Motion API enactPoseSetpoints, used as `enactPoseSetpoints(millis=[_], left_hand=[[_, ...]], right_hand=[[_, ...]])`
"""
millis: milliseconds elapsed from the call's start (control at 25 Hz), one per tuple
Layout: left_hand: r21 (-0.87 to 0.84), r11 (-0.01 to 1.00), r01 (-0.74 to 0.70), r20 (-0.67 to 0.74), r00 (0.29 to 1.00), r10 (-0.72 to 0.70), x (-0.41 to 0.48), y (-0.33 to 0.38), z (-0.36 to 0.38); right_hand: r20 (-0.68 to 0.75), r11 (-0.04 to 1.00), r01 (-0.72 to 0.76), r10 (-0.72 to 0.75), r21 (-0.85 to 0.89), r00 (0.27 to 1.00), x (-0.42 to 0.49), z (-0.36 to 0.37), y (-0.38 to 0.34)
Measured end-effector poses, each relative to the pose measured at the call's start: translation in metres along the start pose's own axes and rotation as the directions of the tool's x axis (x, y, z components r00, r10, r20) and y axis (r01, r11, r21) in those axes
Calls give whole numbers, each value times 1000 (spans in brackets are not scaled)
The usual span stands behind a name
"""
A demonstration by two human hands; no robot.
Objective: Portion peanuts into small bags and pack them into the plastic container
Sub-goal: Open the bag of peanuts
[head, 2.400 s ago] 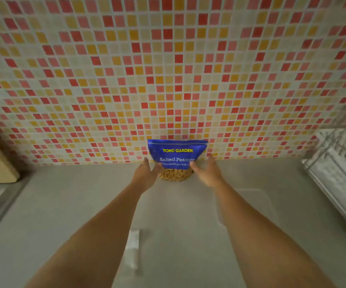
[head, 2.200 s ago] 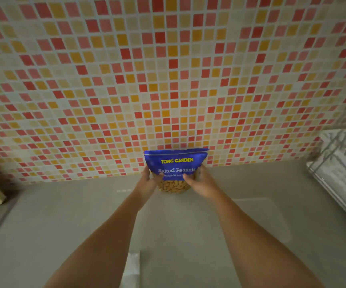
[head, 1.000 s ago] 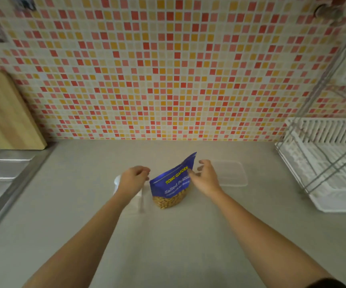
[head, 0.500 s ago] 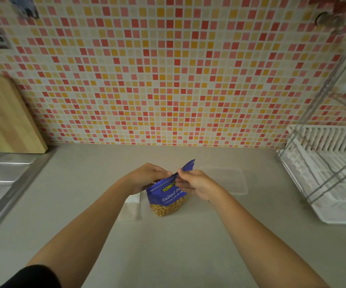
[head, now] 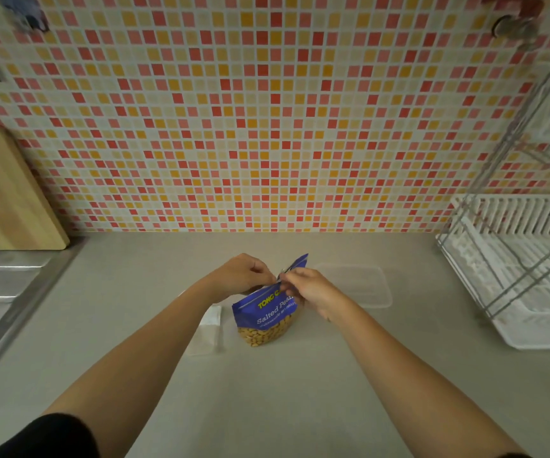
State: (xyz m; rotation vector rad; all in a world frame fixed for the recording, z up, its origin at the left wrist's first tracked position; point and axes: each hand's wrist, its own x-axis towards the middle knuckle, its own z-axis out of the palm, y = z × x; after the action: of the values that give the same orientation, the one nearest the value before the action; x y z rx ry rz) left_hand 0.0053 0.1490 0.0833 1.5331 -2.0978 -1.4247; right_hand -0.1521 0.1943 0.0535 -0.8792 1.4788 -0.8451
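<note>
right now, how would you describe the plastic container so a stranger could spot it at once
Start at the white dish rack on the right of the grey counter. Between it and the blue peanut bag sits the plastic container. It is the only clear, rounded-corner rectangular tub there.

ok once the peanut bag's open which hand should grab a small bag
Left, likely. The small bags lie left of the peanut bag, near the left hand; the right hand would cross over it.

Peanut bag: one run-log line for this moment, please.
step: opening | peanut bag: top pinched by left hand and right hand | plastic container: right of bag
</note>
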Motion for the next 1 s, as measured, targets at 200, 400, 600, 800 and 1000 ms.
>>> enactPoseSetpoints(millis=[200,400,600,800,1000], left_hand=[[483,850,-208,-77,957,278,0,12,1],[563,797,-221,-110,935,337,-2,13,10],[669,732,-125,-170,934,314,1,9,1],[629,743,-229,-53,941,335,0,17,-4],[735,650,-196,-146,889,434,10,17,-12]], right_hand=[[-125,967,103,-135,-235,983,-6,4,-1],[-163,947,51,-108,-317,981,-7,2,-5],[-143,938,28,-82,-346,986,-16,1,-4],[-178,909,51,-136,-414,975,-27,-6,-6],[22,629,51,-53,-776,998,-42,-2,-18]])
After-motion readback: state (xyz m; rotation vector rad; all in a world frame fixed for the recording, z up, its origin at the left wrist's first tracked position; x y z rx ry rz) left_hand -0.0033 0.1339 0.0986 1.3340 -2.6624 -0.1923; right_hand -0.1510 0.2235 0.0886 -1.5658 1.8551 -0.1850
